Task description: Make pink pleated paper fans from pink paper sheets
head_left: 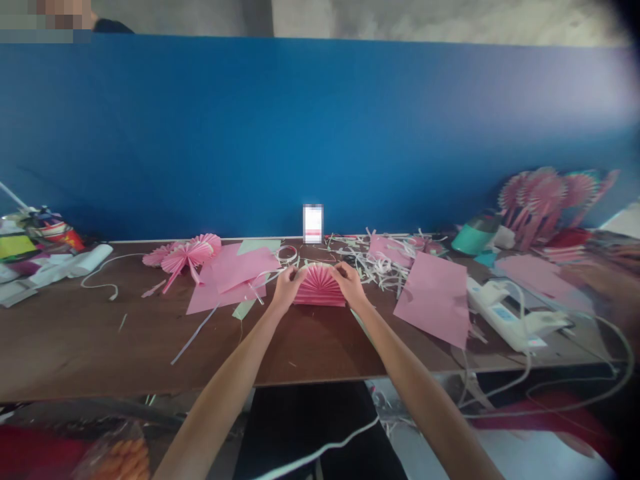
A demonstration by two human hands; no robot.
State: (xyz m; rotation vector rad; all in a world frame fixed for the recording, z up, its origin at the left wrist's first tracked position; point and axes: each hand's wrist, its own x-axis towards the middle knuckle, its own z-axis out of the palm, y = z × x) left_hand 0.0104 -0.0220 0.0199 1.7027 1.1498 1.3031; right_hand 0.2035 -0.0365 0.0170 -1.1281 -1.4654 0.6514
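Note:
Between my two hands, a pleated pink paper fan (319, 283) is spread into a half circle just above the brown table (210, 353). My left hand (289, 285) pinches its left edge, and my right hand (349, 281) pinches its right edge. Flat pink pleats show below the fanned part. Left of my left hand lie pink paper sheets (245, 270) and a roll of white tape (287, 255). Finished-looking pink paper rosettes (190, 253) rest farther left. Beside my right hand is a heap of white paper strips (383, 267).
A lit phone (313, 225) leans on the blue partition (300, 133). A pink sheet (435, 297), a white power strip (505, 320) with cables and a teal container (475, 233) are on the right. More rosettes (543, 193) stand behind. Another person's blurred hand (607, 283) shows at far right.

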